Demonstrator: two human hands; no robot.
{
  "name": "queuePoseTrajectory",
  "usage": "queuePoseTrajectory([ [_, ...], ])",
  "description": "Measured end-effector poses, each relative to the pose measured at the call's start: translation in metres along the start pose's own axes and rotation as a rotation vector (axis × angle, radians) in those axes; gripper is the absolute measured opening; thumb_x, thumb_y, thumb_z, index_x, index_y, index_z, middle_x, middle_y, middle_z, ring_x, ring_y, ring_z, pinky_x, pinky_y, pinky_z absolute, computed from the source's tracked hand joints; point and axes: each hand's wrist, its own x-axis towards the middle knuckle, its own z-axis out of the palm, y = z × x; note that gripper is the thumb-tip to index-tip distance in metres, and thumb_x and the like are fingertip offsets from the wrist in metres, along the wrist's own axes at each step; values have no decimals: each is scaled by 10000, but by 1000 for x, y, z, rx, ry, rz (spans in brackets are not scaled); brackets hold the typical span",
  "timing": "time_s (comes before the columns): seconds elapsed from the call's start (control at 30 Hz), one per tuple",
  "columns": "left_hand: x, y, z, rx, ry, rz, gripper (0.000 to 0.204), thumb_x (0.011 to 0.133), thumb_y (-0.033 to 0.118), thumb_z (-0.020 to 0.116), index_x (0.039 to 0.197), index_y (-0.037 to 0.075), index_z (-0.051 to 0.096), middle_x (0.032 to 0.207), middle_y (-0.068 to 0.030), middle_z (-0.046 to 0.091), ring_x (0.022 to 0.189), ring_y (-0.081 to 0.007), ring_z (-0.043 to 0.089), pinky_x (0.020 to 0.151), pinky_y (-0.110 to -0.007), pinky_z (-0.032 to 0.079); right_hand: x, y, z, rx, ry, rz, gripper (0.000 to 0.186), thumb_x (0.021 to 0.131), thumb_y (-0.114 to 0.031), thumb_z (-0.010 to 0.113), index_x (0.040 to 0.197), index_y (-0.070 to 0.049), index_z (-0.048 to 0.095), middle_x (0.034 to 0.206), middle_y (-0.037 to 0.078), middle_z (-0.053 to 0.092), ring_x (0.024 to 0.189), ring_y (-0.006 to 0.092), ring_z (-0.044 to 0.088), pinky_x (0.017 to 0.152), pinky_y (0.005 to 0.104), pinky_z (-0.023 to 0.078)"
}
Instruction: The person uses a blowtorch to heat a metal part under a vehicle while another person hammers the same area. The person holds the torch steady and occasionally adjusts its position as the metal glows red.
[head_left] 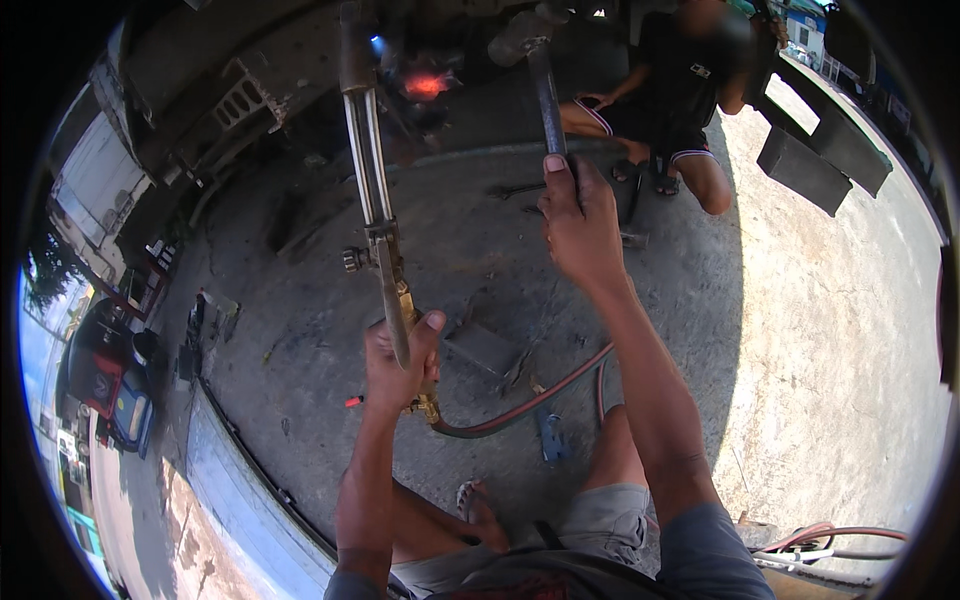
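My left hand is closed around the brass body of a cutting torch, which points up and away from me. A small blue flame shows near the torch's far end. Just right of it, a patch of metal glows red-orange under the dark vehicle body. In my right hand is the handle of a hammer, held raised with its head up near the dark metal. The hammer head appears apart from the glowing patch. A red and dark hose runs from the torch's rear end.
Another person squats at the far right, close to the work. A flat dark plate and a blue tool lie on the concrete floor. Coiled hoses are at the lower right. A light metal panel runs along the lower left.
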Motion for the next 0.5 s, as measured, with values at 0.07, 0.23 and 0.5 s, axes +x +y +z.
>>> queuePoseTrajectory([
  [0.07, 1, -2, 0, 19, -2, 2, 416, 981, 256, 773, 674, 73, 560, 519, 12, 524, 438, -76, 531, 411, -270, 424, 1, -14, -7, 138, 111, -177, 361, 1115, -356, 484, 1031, -7, 521, 712, 144, 610, 654, 211, 624, 576, 401, 462],
  [0.23, 5, -5, 0, -29, -18, -2, 400, 990, 247, 767, 695, 69, 563, 521, 13, 522, 431, -72, 521, 406, -273, 415, 38, -53, 9, 646, 264, -618, 274, 1123, -307, 476, 1118, -46, 392, 697, 111, 557, 600, 131, 552, 486, 329, 424],
  [0.5, 0, -10, -7, -39, -23, 33, 414, 990, 238, 770, 696, 84, 522, 526, 17, 517, 434, -65, 517, 401, -274, 407, 42, 2, 35, -239, -189, 66, 439, 1108, -380, 443, 1166, 44, 542, 1007, 342, 702, 1008, 542, 669, 836, 595, 490],
])
